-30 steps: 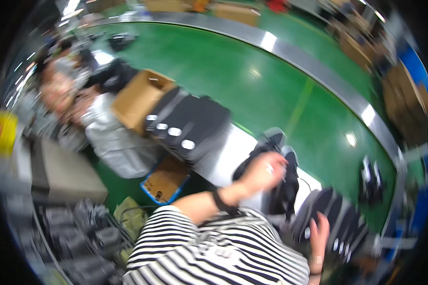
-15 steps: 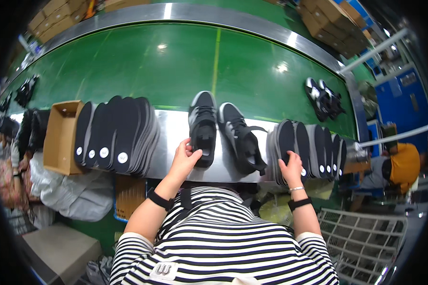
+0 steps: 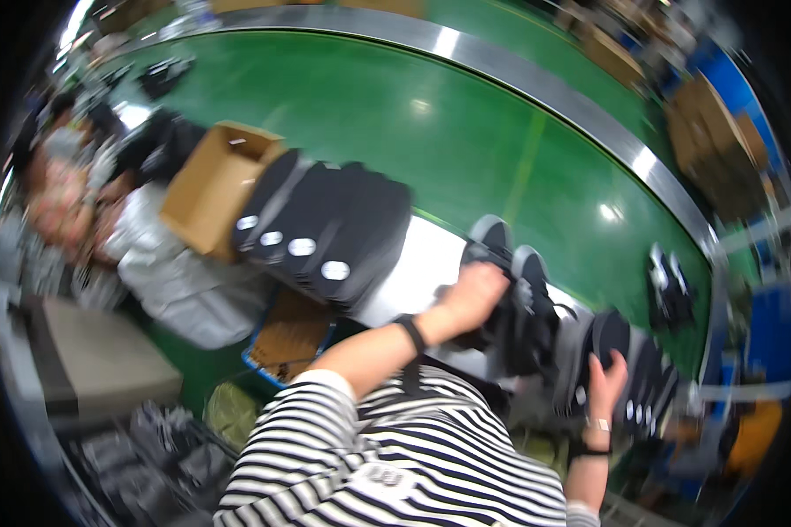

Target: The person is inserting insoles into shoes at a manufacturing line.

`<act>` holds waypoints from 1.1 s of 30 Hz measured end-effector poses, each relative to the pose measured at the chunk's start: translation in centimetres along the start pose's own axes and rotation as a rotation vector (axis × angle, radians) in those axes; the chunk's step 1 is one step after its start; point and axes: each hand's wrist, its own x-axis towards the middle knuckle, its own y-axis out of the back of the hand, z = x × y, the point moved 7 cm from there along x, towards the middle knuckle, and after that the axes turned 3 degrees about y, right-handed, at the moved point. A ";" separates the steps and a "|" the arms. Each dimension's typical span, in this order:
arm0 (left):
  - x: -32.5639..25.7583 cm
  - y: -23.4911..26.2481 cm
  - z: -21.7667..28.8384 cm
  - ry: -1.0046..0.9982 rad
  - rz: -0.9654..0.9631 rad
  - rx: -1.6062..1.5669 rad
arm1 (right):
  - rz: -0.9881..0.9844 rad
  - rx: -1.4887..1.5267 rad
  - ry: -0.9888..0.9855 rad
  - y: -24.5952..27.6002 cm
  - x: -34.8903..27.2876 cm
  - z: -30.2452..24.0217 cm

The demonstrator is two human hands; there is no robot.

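Left hand (image 3: 476, 294): over left shoe (image 3: 489, 235), grip can't tell.
Right shoe (image 3: 529, 290): beside it.
Insole (image 3: 609, 332): at right stack (image 3: 571, 351); step likely picking one, calls for clean single-piece pinch.
Right hand (image 3: 606, 385): thumb and fingers parted at insole, hold unclear.

Black insoles (image 3: 362, 200), black shoes (image 3: 527, 303), black-and-white striped shirt (image 3: 453, 443)

No text is readable; the white labels (image 3: 301, 247) on dark insoles (image 3: 351, 215) left of the left hand (image 3: 476, 297) are blurred.
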 end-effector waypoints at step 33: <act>2.8 -0.6 -1.4 0.473 -0.152 -0.252 | -0.592 -0.621 0.893 -7.0 -4.9 -23.6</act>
